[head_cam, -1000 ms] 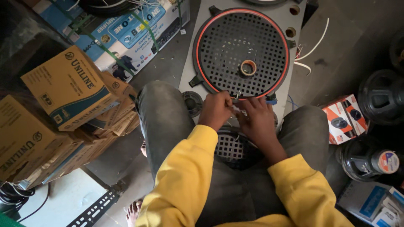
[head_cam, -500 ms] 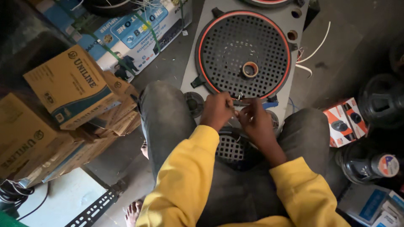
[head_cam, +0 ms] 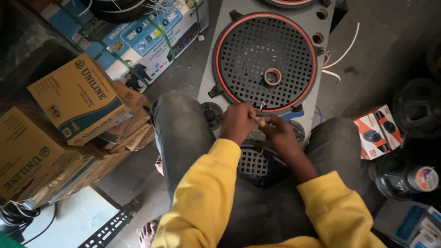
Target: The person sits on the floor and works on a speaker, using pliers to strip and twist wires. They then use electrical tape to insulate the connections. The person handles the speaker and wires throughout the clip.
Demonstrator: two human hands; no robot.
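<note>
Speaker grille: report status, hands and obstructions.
Left hand and right hand pinch small wires at round grille lower rim. Tape roll on grille. Nothing blocking.

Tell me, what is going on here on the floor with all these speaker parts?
A person in yellow sleeves sits with a grey speaker panel between the knees. The left hand and right hand meet at the lower rim of the round black grille, pinching something small that looks like thin wire; what exactly cannot be told. A roll of tape lies on the grille. Cardboard boxes are stacked to the left.
</note>
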